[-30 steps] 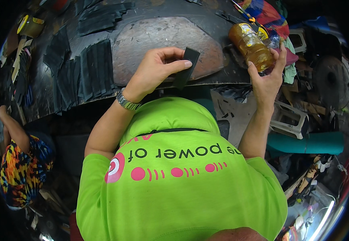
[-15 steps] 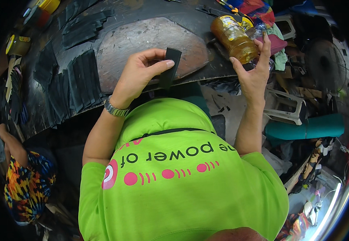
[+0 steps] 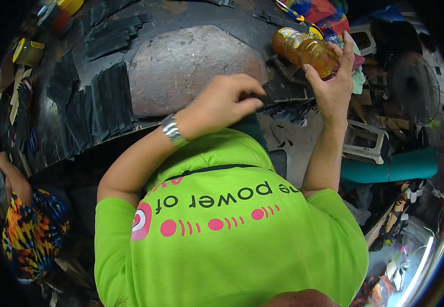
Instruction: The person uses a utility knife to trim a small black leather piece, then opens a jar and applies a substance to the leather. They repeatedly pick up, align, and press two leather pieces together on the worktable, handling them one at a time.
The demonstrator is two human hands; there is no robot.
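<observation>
My right hand (image 3: 332, 77) has its thumb on the near side of a clear jar (image 3: 288, 45) of amber-brown liquid and its fingers around the far side. The jar sits tilted at the right part of the dark table. Just over the table's front edge, my left hand (image 3: 224, 102), with a metal watch on its wrist, has thumb and forefinger brought close together. Whatever lies between those fingertips is lost against the dark background. Behind this hand is a worn, scuffed board (image 3: 191, 66). Rows of black strips (image 3: 110, 97) lie on the table to the left.
More black strips (image 3: 114, 38) lie at the back left, near a yellow-lidded jar (image 3: 27, 52). At the right are a fan (image 3: 411, 82), a white plastic stool (image 3: 362, 140) and a teal roll (image 3: 390, 171). Another person in a multicoloured shirt (image 3: 32, 225) is at the lower left.
My left hand has swung right and toward me; the black strip it held upright no longer shows. My right hand has closed in on the jar, which now leans more sideways.
</observation>
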